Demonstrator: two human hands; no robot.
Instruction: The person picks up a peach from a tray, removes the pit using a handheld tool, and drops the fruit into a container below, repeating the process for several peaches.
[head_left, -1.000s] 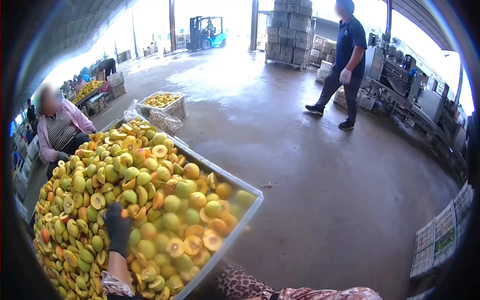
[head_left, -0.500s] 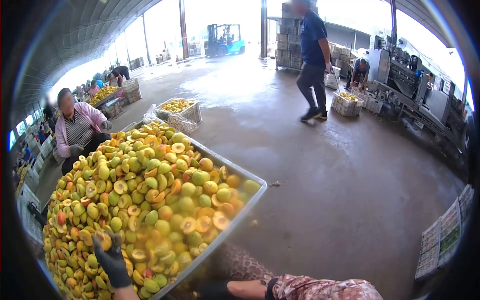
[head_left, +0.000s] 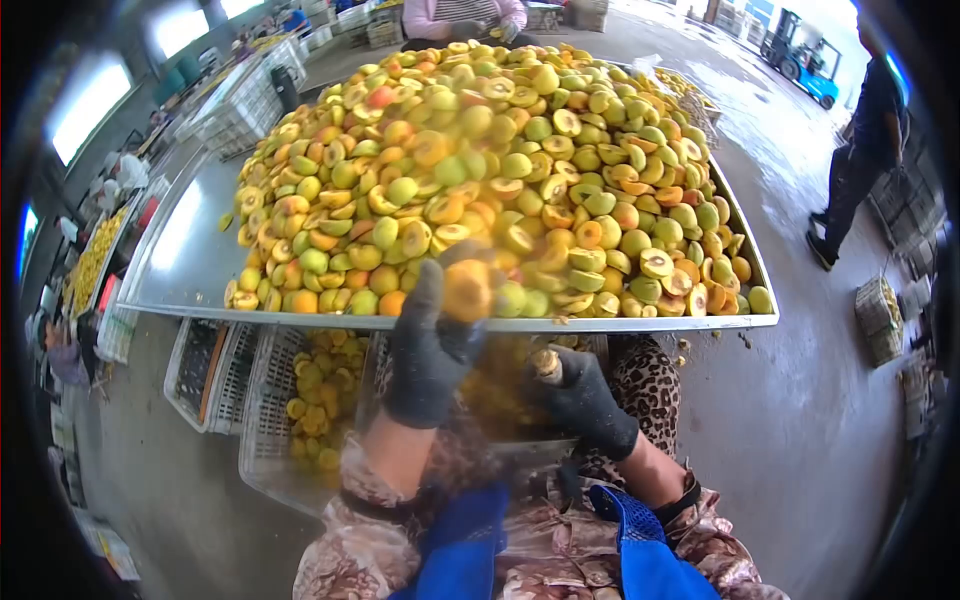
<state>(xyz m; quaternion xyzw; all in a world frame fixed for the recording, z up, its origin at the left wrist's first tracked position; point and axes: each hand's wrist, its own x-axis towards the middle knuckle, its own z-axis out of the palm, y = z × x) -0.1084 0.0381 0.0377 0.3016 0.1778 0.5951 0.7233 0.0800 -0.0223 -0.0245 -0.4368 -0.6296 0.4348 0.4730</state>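
Left hand [head_left: 430, 350] gripping a fruit [head_left: 467, 290], thumb and fingers part-closed round it, at the table's [head_left: 190, 250] near edge, by the heap [head_left: 400, 190]. Fruit roundish, blurred; facing and long axis can't be told. Right hand [head_left: 592, 400] closed round a handle [head_left: 547, 366], its pale end tipped up-left.

Fruit halves [head_left: 560, 190] heap on a tray [head_left: 190, 240]; crates [head_left: 260, 420] sit below its near edge; a forklift [head_left: 800, 60] stands beyond, right.
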